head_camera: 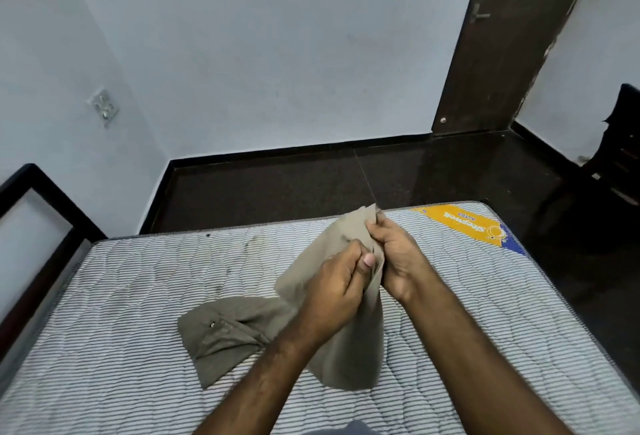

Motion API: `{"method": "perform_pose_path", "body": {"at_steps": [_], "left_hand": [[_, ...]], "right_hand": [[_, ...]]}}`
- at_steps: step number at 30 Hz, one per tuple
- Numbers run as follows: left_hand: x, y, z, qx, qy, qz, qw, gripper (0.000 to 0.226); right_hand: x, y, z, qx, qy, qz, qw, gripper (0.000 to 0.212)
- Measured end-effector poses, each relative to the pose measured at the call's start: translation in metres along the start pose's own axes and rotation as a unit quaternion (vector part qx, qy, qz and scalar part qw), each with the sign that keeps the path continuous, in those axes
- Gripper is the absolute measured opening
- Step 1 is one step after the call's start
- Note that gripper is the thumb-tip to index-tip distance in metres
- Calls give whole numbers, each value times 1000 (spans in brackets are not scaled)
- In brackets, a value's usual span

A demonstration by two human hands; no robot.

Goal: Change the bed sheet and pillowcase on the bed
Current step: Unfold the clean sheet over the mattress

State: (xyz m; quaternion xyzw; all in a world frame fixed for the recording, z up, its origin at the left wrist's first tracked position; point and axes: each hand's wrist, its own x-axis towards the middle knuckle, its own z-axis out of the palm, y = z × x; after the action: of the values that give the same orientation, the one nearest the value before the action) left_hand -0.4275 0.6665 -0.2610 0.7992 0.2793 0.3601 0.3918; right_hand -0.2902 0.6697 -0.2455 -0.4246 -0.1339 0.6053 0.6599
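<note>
Both hands meet above the middle of a bare mattress [138,296], working one piece of olive-grey cloth [235,334]. The left hand [334,291] has its fingers curled round the cloth's upper part, thumb tip showing on the fabric. The right hand [398,254] pinches the same raised edge just beside it, fingers folded into the fabric near the top corner. So each grip is clenched on the cloth, the two hands almost touching.

The cloth hangs from the hands in a loose cone, and its lower end rests on the mattress. A flatter, crumpled part lies spread to the left on the mattress, with a small button or snap showing on it. Whether it is a pillowcase or a sheet cannot be told.

The mattress has a quilted cover with thin dark stripes and a few stains. A yellow label [464,223] sits at its far right corner. A dark bed frame [45,199] rises at the left. Beyond the bed lie a dark floor [311,178], pale walls, a switch plate [104,107] on the left wall and a brown door [502,54].
</note>
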Motion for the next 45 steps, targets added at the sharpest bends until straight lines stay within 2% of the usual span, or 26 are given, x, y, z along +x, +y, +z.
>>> {"method": "perform_pose_path", "body": {"at_steps": [2, 4, 6, 7, 8, 9, 10, 11, 13, 15, 18, 21, 22, 25, 27, 30, 33, 36, 39, 45], "left_hand": [[-2, -3, -5, -27, 27, -19, 999, 33], [-2, 5, -15, -81, 139, -51, 986, 35], [6, 1, -31, -174, 249, -130, 944, 48], [13, -1, -42, -235, 238, -186, 924, 63], [20, -5, -53, -314, 185, -235, 901, 74], [25, -8, -60, -368, 123, -255, 886, 80], [27, -4, -60, -391, 85, -252, 881, 75], [28, 2, -56, -376, 83, -245, 890, 62], [26, 8, -41, -304, 133, -231, 915, 34], [23, 6, -30, -260, 153, -199, 933, 33], [23, -4, -32, -194, 176, -134, 956, 25], [21, 0, -32, -147, 181, -50, 971, 18], [19, 2, -32, -139, 177, -27, 974, 18], [18, -3, -27, -117, 173, -9, 978, 21], [18, -2, -24, -147, 167, -43, 974, 21], [19, 14, -23, -230, 145, -81, 959, 30], [22, 29, -26, -313, 145, -94, 934, 45], [28, 36, -29, -334, 128, -143, 923, 51], [31, 34, -28, -334, 139, -180, 915, 44], [33, 28, -26, -347, 171, -153, 909, 23]], "right_hand": [[-3, 1, 10, -27, -28, -89, 995, 38], [-15, 1, 20, -87, -73, -149, 982, 36], [-28, 2, 24, -179, -140, -171, 959, 25], [-33, 4, 24, -224, -188, -168, 942, 19], [-38, 7, 25, -263, -236, -154, 922, 14], [-41, 10, 27, -288, -270, -141, 908, 15], [-41, 14, 29, -304, -275, -143, 901, 23], [-39, 18, 31, -304, -253, -157, 905, 36], [-35, 24, 33, -272, -164, -184, 930, 61], [-33, 29, 33, -250, -99, -213, 939, 64], [-37, 27, 33, -305, -88, -254, 914, 64], [-32, 23, 34, -396, -19, -258, 881, 70], [-33, 21, 36, -391, 1, -246, 887, 74], [-33, 14, 42, -257, 12, -193, 947, 83], [-32, 6, 44, -253, 34, -185, 949, 79], [-30, -1, 42, -308, 59, -233, 921, 48], [-33, 1, 40, -360, 47, -242, 900, 30], [-38, 5, 40, -409, 43, -248, 877, 10], [-39, 11, 39, -447, 31, -277, 850, 15], [-40, 4, 35, -428, -1, -274, 861, 27]]}}
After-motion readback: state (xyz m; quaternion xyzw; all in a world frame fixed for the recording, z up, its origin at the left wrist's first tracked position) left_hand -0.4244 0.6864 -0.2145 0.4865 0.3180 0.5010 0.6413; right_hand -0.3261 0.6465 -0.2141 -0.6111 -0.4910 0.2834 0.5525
